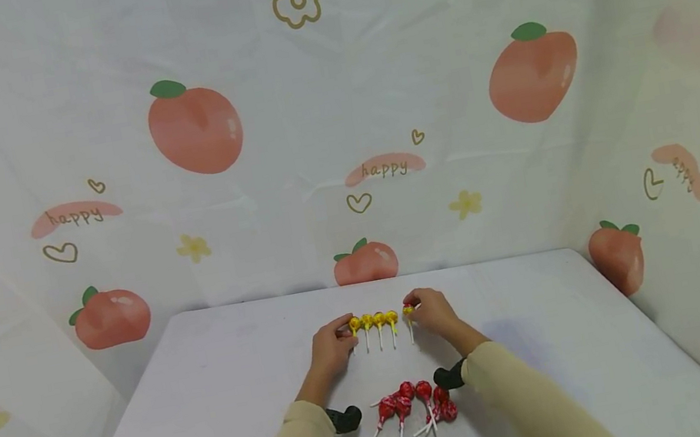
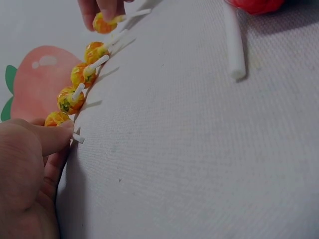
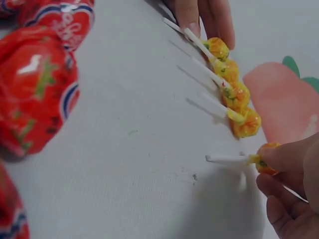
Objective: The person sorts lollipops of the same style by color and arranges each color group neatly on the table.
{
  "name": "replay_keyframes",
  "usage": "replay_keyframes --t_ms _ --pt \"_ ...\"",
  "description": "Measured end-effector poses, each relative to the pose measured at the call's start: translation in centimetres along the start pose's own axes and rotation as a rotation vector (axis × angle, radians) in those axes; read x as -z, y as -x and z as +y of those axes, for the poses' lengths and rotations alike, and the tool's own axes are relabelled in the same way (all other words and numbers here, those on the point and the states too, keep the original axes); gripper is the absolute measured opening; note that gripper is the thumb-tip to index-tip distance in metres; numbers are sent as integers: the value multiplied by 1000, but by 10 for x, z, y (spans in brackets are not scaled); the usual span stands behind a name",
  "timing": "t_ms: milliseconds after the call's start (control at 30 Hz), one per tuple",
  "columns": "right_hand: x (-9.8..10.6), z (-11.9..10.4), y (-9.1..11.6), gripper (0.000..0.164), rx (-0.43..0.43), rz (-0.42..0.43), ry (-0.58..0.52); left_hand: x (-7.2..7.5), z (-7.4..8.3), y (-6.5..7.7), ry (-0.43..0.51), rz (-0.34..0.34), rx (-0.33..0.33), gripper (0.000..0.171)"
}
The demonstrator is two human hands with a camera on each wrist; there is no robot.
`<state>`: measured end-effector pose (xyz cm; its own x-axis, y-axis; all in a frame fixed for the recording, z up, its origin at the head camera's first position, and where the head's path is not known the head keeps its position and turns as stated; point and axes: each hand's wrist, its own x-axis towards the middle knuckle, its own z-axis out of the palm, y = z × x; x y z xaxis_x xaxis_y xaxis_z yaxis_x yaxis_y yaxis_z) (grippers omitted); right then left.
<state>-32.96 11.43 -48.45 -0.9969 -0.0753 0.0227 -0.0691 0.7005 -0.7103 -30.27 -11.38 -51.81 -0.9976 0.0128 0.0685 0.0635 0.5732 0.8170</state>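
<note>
1. Watching remotely, I find a white table (image 1: 228, 404); three yellow lollipops (image 1: 379, 319) sit in a row near its far edge, well in from the left and right edges, sticks toward the near side.
2. A narrow gap parts them from the right-end yellow lollipop (image 1: 408, 311).
3. Fingers partly cover both end lollipops. Red lollipops (image 1: 403, 406) overlap closer to the near side, hard to count; the near edge is cut off.
4. Both arms reach forward: the left hand (image 1: 331, 348) pinches the left-end yellow lollipop (image 1: 354, 324), the right hand (image 1: 434, 311) the right-end one.
</note>
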Motion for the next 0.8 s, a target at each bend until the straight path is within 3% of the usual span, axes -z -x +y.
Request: replay_keyframes --t_ms 800 --pt "-13 8 0 18 28 10 -52 -1 -3 -2 7 11 -28 45"
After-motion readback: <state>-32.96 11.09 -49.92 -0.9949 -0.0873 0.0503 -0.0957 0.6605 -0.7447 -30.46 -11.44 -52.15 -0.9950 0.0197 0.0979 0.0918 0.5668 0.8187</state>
